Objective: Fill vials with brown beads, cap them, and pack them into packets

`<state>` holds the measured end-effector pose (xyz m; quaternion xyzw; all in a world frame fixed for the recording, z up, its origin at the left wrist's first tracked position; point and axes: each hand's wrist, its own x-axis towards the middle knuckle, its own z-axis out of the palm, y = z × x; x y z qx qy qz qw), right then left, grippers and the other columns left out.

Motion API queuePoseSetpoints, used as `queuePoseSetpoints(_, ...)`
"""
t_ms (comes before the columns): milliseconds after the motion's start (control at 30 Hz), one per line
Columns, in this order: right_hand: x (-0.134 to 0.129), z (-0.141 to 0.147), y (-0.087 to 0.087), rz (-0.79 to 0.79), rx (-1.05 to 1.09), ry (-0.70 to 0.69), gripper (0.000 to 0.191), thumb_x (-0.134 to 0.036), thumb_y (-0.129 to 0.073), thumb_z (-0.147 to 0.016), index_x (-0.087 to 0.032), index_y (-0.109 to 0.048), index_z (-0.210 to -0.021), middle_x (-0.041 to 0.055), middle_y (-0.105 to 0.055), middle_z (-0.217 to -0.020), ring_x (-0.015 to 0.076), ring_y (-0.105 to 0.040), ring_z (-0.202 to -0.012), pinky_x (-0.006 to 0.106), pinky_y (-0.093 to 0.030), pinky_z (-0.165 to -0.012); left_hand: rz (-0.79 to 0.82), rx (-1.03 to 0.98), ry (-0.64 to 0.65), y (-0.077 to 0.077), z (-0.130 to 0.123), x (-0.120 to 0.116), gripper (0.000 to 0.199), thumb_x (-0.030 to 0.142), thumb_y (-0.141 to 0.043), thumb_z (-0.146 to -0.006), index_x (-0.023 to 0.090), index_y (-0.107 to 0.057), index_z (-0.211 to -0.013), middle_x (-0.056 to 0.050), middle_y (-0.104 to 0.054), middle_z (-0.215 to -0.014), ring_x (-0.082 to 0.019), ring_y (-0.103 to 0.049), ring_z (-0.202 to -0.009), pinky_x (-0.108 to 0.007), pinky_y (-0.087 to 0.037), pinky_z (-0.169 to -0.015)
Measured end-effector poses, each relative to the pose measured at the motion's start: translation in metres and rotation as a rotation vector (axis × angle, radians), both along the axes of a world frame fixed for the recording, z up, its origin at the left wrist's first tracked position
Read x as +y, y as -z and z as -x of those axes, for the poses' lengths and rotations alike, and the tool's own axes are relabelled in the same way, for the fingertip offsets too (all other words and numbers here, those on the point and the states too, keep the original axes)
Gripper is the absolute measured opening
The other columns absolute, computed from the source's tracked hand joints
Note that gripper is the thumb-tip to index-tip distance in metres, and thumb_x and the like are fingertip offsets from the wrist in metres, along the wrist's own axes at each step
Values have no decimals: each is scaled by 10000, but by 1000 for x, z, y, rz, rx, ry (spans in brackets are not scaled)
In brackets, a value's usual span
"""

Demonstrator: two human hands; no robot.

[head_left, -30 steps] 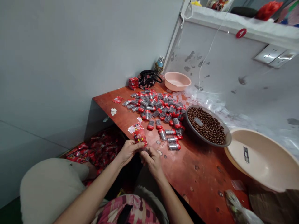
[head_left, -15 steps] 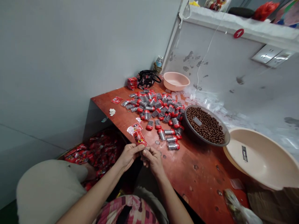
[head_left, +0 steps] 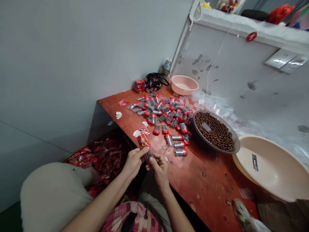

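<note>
The left hand [head_left: 133, 162] and right hand [head_left: 160, 170] are held at the near edge of the counter [head_left: 207, 183], their fingers [head_left: 142, 151] pinching a red printed packet [head_left: 143, 140] from both sides. The packet stands tilted upward between them, over the counter. Just beyond it lies a heap of red-capped clear capsules [head_left: 164, 111], beside a grey bowl [head_left: 238, 145] of brown balls.

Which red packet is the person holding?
The red packet sticking up between the left hand and right hand. The other red packets lie heaped low down, beside the table.
</note>
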<state>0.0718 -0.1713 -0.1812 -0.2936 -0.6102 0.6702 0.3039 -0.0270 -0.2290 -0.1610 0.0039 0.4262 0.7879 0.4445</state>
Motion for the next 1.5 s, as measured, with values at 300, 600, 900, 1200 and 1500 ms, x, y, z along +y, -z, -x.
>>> queuePoseSetpoints(300,-4,3,-3,90,82,9,197,-276,-606,-738,-159,-536,-880,-14,-602,-645,101,-569,-502,220,-480,-465,-112,5,204,2,-1,-13,165,232,-654,-672,71,-636,-701,-41,-588,-575,-115,-518,-470,-240,-416,-429)
queuePoseSetpoints(600,12,29,-2,-22,-124,-383,338,-296,-723,-563,-202,-434,-711,-96,-495,-505,56,-435,-378,156,-341,-357,-71,-252,211,21,8,-52,78,183,-658,-675,117,-653,-717,-69,-657,-744,-190,-616,-742,-406,-479,-787)
queuePoseSetpoints(900,16,23,-7,-45,-187,-289,205,-374,-550,-751,-184,-477,-777,-63,-523,-525,59,-456,-358,151,-308,-339,214,210,-231,24,55,-61,394,424,-569,-721,148,-605,-1000,-142,-545,-1180,-272,-557,-1003,-416,-433,-872)
queuePoseSetpoints(1200,27,21,-24,-184,-226,-327,189,-359,-508,-786,-179,-514,-728,-46,-525,-534,67,-468,-396,164,-330,-374,577,1477,-49,31,93,19,248,253,-575,-731,276,-655,-965,-48,-545,-1202,-291,-326,-1219,-475,-94,-1027)
queuePoseSetpoints(1500,52,59,-23,-137,-109,-139,273,-365,-577,-728,-190,-522,-930,11,-592,-773,132,-564,-668,210,-447,-519,413,1267,-234,32,77,23,203,246,-529,-757,293,-673,-892,-14,-611,-1109,-247,-366,-1194,-472,-87,-1029)
